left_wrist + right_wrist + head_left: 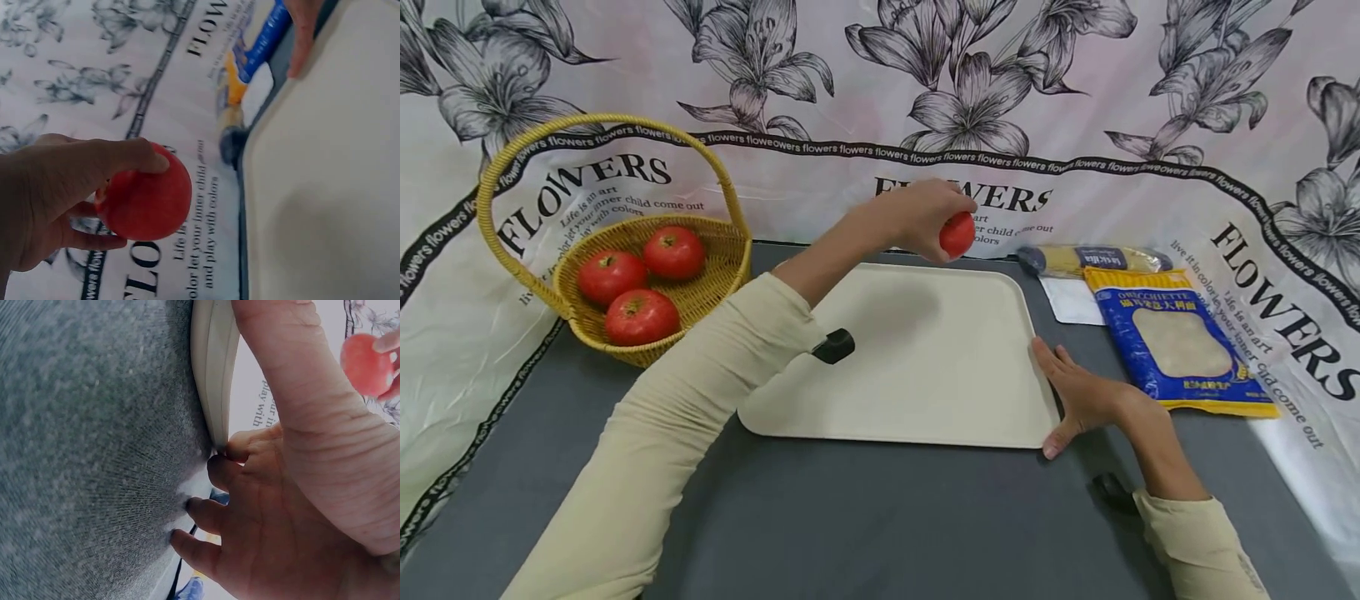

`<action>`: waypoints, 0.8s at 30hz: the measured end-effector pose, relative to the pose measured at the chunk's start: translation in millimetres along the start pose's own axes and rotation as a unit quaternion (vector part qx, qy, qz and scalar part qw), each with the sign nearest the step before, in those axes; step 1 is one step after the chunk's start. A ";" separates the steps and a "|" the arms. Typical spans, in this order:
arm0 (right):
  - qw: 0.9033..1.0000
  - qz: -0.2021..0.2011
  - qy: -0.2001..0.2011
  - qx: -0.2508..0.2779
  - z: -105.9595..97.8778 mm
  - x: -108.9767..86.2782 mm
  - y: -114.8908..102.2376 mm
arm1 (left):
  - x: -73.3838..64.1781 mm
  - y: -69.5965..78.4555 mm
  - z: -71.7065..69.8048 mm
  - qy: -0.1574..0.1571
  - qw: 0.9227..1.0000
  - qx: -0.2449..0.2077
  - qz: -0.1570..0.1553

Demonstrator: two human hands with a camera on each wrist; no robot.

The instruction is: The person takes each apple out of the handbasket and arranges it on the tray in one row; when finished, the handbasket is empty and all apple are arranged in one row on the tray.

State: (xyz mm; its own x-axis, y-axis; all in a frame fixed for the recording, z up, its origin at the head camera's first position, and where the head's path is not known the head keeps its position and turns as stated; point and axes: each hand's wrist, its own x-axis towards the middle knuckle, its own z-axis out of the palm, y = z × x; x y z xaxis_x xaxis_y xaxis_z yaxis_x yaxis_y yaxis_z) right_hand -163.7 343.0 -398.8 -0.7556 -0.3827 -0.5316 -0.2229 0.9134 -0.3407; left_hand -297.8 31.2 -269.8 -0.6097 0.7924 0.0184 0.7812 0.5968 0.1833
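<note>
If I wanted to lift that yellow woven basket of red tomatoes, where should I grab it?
Probably the top of the yellow woven basket's slim arched handle, coming from above: it curves high over the three round red tomatoes, leaving an opening for fingers to wrap around.

The tomato (150, 203) looks smooth. The basket (718, 262) is rough and woven. The tray (925, 358) is smooth and matt, the cloth (880, 517) dull and ribbed, the bag (1180, 342) shiny plastic.

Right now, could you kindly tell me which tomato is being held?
The tomato gripped by the left hand; the other three lie in the basket.
</note>
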 end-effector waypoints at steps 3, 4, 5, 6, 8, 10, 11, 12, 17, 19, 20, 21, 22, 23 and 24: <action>1.000 0.003 0.001 0.003 2.3 -2.7 4.7 | 22.1 1.6 15.8 -0.014 1.000 -0.010 0.007; 1.000 0.002 0.002 0.003 2.4 -3.7 5.8 | 29.7 2.0 22.5 -0.017 1.000 -0.017 0.008; 1.000 0.003 0.003 0.003 2.3 -4.7 6.3 | 37.0 2.3 29.8 -0.019 0.999 -0.027 0.010; 1.000 0.002 0.004 0.002 1.9 -5.8 6.6 | 43.7 3.2 37.0 -0.021 0.999 -0.036 0.010; 1.000 0.002 0.002 0.004 1.2 -6.9 5.8 | 55.9 5.2 53.0 -0.017 0.998 -0.054 0.009; 1.000 0.003 -0.001 0.006 0.8 -6.2 5.1 | 64.9 8.3 68.8 -0.011 0.998 -0.067 0.006; 1.000 0.003 -0.002 0.007 0.6 -5.6 4.8 | 68.9 9.9 76.8 -0.007 0.998 -0.070 0.003; 1.000 0.003 -0.004 0.009 0.4 -4.6 4.6 | 72.5 11.8 84.3 -0.002 0.997 -0.071 -0.001; 1.000 0.008 -0.010 0.011 -1.1 -2.1 4.6 | 88.2 21.5 115.5 0.013 0.997 -0.071 -0.003; 1.000 0.013 -0.013 0.011 -1.4 -2.0 4.1 | 92.5 25.3 123.0 0.029 0.997 -0.074 -0.002; 1.000 0.015 -0.014 0.009 -1.4 -1.8 3.8 | 94.0 26.9 125.7 0.041 0.997 -0.070 -0.004; 1.000 0.017 -0.015 0.007 -1.4 -1.5 3.4 | 95.0 28.4 127.6 0.051 0.997 -0.064 -0.008; 1.000 0.018 -0.018 0.005 -1.8 -1.4 3.1 | 95.4 29.8 128.5 0.062 0.997 -0.055 -0.010; 1.000 0.020 -0.018 0.003 -1.9 -1.3 3.0 | 95.8 31.0 129.0 0.071 0.996 -0.048 -0.015; 1.000 0.020 -0.019 0.001 -2.2 -1.5 2.7 | 96.0 32.2 129.0 0.077 0.996 -0.041 -0.019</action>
State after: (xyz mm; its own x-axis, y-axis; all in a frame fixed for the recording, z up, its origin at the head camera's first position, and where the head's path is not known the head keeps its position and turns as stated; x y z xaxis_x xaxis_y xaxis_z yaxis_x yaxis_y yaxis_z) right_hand -164.5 346.3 -397.3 -0.7405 -0.3508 -0.5733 -0.1913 0.9277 -0.3205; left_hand -313.8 142.7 -388.9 -0.6565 0.7374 0.1590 0.7477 0.6081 0.2666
